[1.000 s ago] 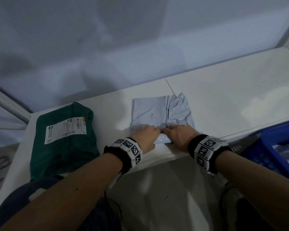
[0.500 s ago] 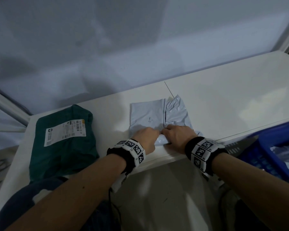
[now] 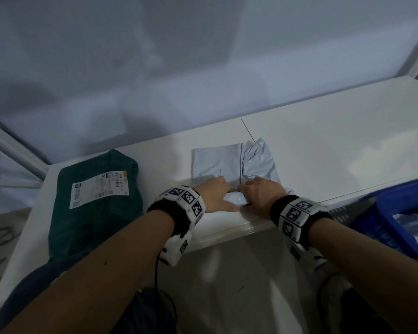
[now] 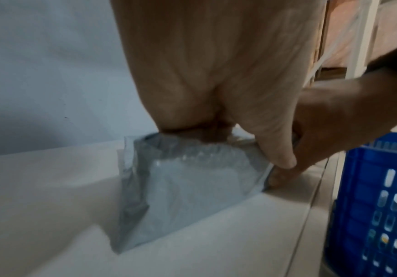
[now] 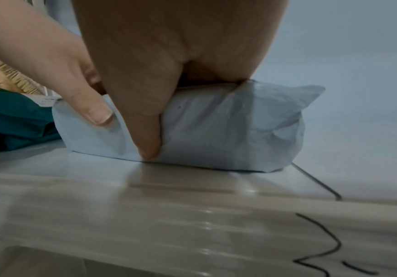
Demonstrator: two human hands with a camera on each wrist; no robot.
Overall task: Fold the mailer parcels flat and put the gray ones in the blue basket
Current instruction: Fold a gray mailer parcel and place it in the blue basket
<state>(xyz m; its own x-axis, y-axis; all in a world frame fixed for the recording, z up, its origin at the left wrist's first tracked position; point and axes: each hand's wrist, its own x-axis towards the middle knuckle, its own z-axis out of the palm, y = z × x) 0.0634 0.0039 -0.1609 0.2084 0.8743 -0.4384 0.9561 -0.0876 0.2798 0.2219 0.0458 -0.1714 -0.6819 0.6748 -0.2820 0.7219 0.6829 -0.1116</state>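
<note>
Hands, left [image 3: 217, 194] & right [image 3: 261, 192], pinch gray mailer [image 3: 229, 165] near edge; blue basket [image 3: 396, 213] lies right of mailer, nearer right hand.

All three views are dim and bluish, with soft shadows on the wall [image 3: 155, 68] and pale glare on the table [image 3: 336, 141]. Straight edges bow near the head view's borders, and the wrist views look slightly motion-blurred, perhaps also out of focus.
</note>
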